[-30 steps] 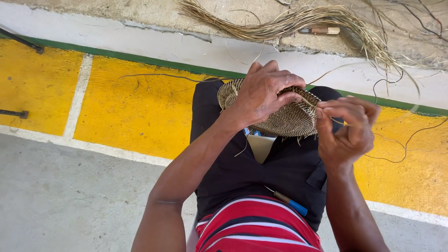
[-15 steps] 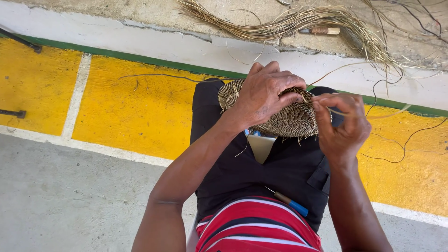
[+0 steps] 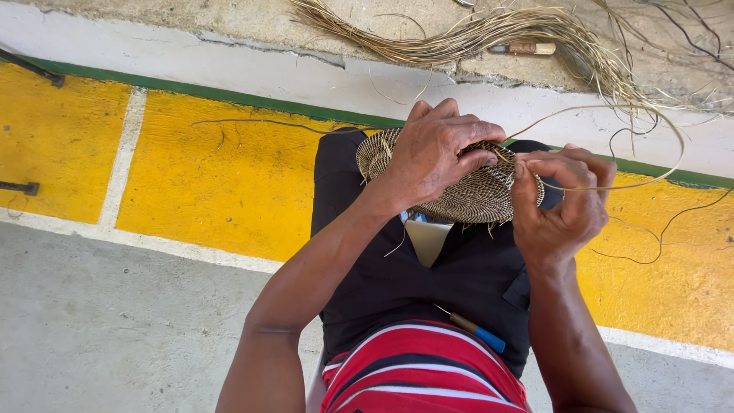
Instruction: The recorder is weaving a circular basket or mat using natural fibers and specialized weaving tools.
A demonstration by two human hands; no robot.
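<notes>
Left hand lies over the top of a round woven basket disc resting on the lap, fingers clamped on its rim. Right hand sits just beside the disc's right edge, fingers pinching a thin straw strand that loops up and right; a blue-handled tool lies on the lap below

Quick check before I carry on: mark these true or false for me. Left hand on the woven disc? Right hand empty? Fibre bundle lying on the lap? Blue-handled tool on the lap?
1. The left hand rests on the woven disc. True.
2. The right hand is empty. False: it pinches a thin strand at the disc's edge.
3. The fibre bundle lies on the lap. False: it lies on the ground beyond the disc.
4. A blue-handled tool lies on the lap. True.
</notes>
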